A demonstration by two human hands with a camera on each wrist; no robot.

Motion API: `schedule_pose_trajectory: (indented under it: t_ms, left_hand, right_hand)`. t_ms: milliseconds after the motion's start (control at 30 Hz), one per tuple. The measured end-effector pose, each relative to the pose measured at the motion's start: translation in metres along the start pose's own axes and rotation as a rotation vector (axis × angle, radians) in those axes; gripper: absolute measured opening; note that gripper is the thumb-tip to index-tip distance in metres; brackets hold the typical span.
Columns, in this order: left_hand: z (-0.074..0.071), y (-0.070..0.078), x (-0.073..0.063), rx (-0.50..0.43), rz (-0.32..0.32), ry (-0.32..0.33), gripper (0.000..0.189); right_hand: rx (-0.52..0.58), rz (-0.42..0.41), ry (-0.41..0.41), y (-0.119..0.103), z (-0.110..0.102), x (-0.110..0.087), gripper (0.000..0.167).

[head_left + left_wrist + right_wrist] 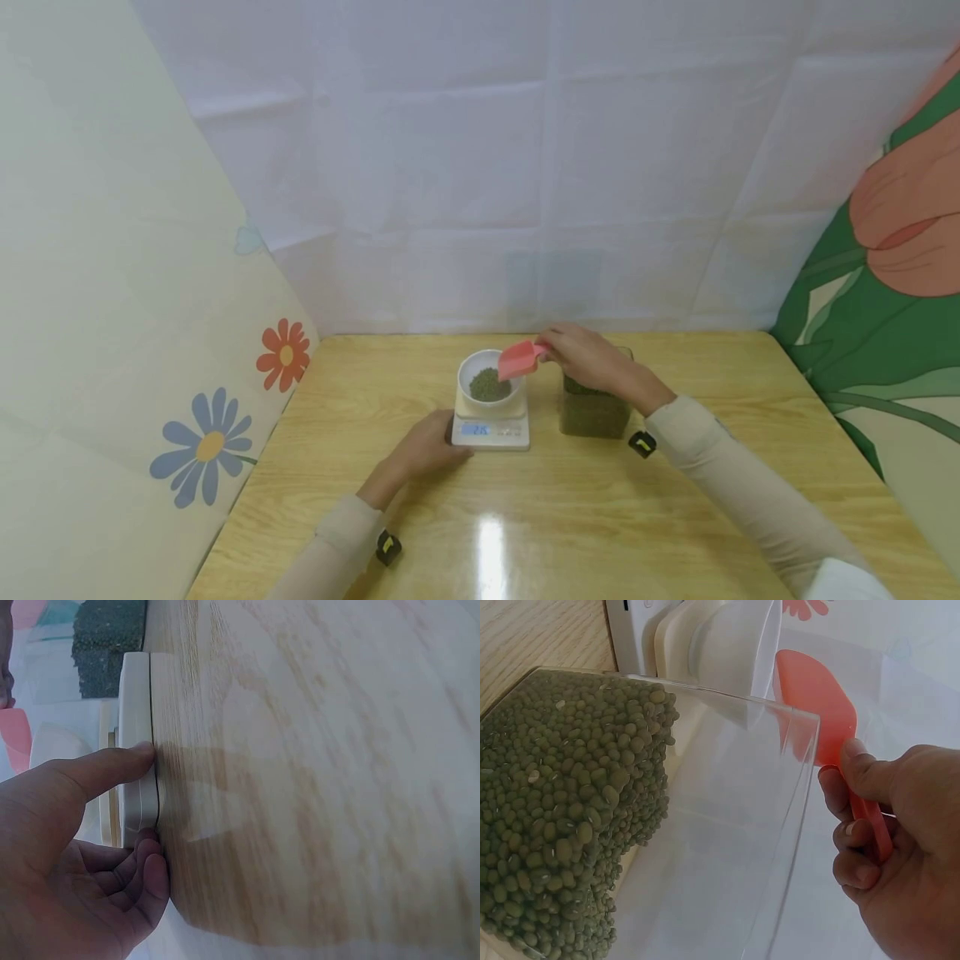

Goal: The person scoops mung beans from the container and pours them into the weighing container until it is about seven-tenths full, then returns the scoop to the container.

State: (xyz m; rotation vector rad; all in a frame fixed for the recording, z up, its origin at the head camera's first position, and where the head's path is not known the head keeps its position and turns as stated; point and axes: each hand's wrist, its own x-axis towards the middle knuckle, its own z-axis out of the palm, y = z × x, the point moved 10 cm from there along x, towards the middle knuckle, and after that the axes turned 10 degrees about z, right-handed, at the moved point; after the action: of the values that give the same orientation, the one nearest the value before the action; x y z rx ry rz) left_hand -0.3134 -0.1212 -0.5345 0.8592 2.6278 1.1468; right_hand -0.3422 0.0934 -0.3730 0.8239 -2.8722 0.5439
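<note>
Sleeves [750, 483]: beige, reaching in from either side of the foreground above a wood-grain tabletop [615, 525].
Left hand [433, 446]: gripping the left front corner of a white digital kitchen scale [517, 442], my thumb against its front edge, my fingers curled at its side.
Right hand [581, 354]: pinching the slim handle of a pink scoop [517, 360], up and to the right of the scale.
Scoop: tilted, blade over the right rim of a white bowl [467, 375]; I cannot tell whether they touch.
Bowl: atop the scale, between my hands, holding a heap of green mung beans [489, 386].
Readout [474, 430]: lit blue, digits blurred.
Clear container [712, 847]: just right of the scale, partly filled with mung beans, below my right wrist.
</note>
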Motion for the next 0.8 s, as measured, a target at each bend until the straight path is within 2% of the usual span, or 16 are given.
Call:
schedule_pose_trajectory:
  t_ms: [433,800]
  left_hand:
    - [0.000,0.002,-0.001,0.003,-0.005,-0.009,0.047]
    - [0.000,0.003,0.000,-0.005,0.006,-0.007,0.046]
  right_hand:
    - [-0.002,0.027,0.022,0.002,-0.003,-0.004,0.024]
    - [0.007,0.095,0.028,0.020,-0.007,-0.013,0.028]
